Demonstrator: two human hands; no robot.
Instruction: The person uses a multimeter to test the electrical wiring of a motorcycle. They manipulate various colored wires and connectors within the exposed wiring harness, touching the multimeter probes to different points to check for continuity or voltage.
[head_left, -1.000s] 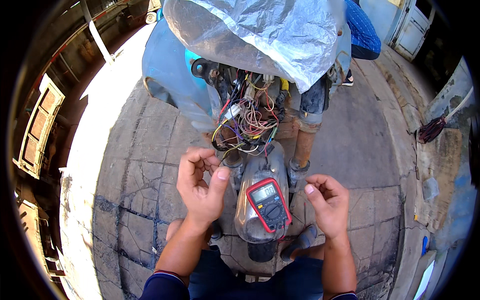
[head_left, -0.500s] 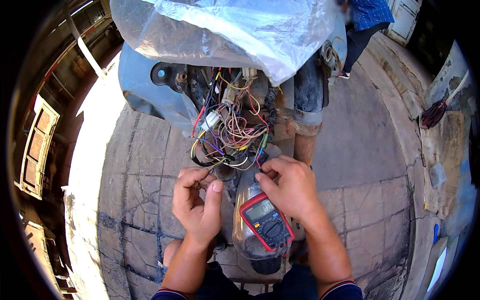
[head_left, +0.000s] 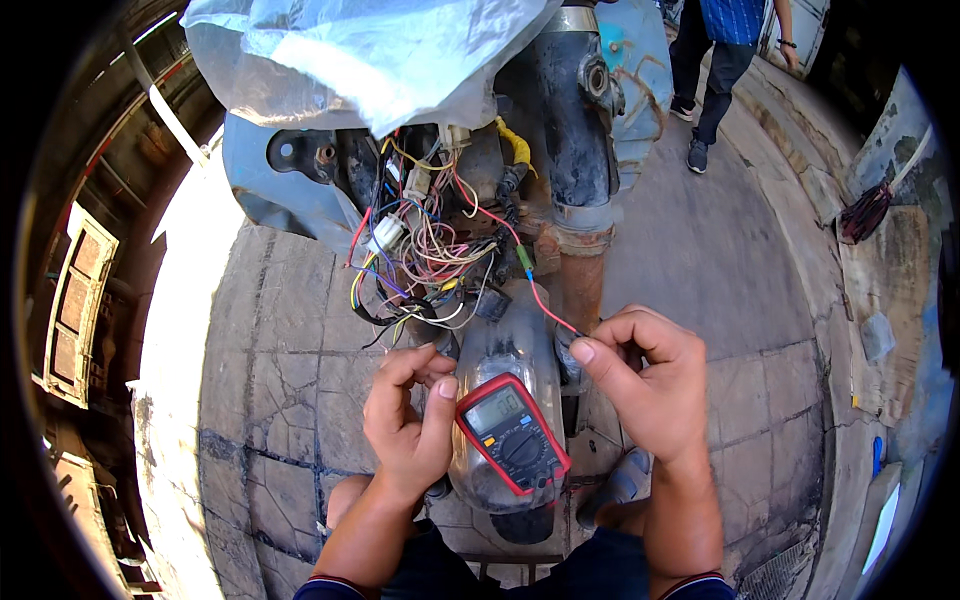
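Observation:
My right hand (head_left: pixel 648 375) pinches the end of a red wire (head_left: pixel 553 312) between thumb and forefinger. That wire stretches up to a green sleeve (head_left: pixel 524 259) beside a tangled wiring harness (head_left: pixel 440 245). Lower left of the harness, my left hand (head_left: pixel 408 412) is closed with curled fingers, its thumb close to the forefinger. What those fingers hold, if anything, I cannot make out. A red and dark grey multimeter (head_left: pixel 515 437) lies tilted on the dusty front mudguard (head_left: pixel 522 350) between my hands. White plug connectors (head_left: pixel 387 233) sit among the coloured wires.
A clear plastic sheet (head_left: pixel 350 60) covers the top of the stripped motorcycle front. To the right of the wires stands a dark fork tube (head_left: pixel 580 140). Another person (head_left: pixel 722 60) in a blue shirt is at the upper right. A concrete ledge (head_left: pixel 835 340) runs along the right.
My right hand has moved right, drawing the red wire out straight from the harness. My left hand stays close to its place. The motorcycle front sits farther left; the other person shows more fully.

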